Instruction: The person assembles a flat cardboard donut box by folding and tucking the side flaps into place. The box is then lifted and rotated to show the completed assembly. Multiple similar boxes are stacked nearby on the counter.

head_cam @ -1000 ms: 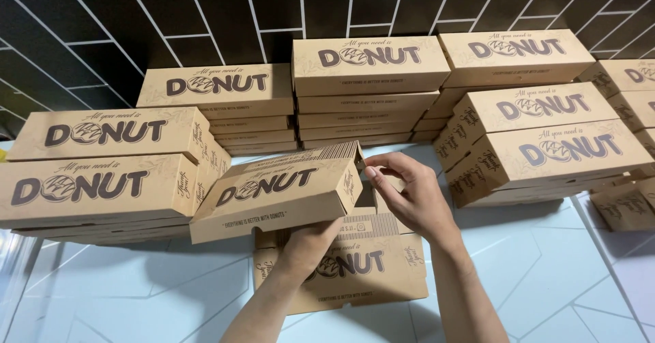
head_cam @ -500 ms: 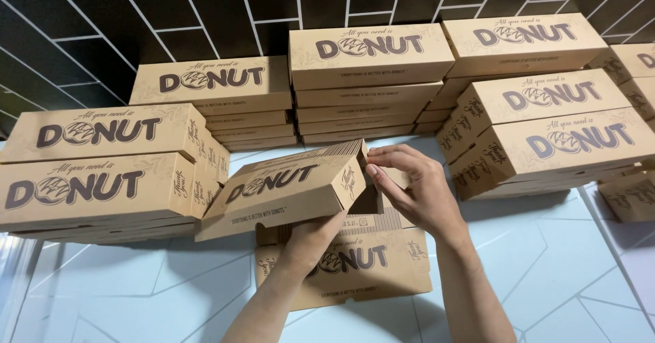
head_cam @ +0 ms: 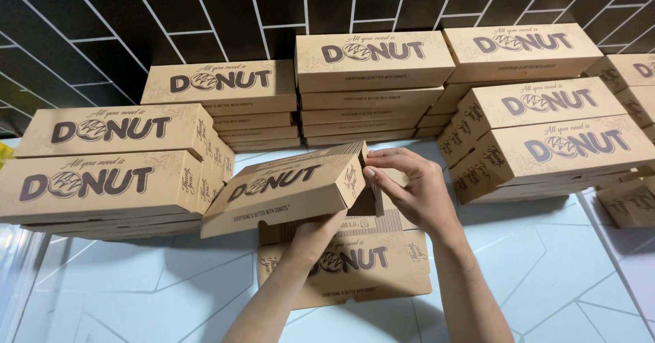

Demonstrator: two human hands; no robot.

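Note:
I hold a long brown cardboard box (head_cam: 286, 186) with dark lettering, tilted above the pale blue tiled counter (head_cam: 123, 295). My left hand (head_cam: 315, 236) supports it from underneath near its right end. The fingers of my right hand (head_cam: 409, 186) press on the box's right end flap. Below the box lies a short pile of flat, unfolded box blanks (head_cam: 355, 268) of the same brown card.
Stacks of finished brown boxes surround the spot: two at the left (head_cam: 102, 169), one behind (head_cam: 225, 104), one at centre back (head_cam: 372, 84), more at the right (head_cam: 546, 131). A black tiled wall (head_cam: 170, 16) rises behind them.
The held box has shifted slightly left and tilted more level; my right hand's fingers have closed in on its end flap. The camera has moved a little.

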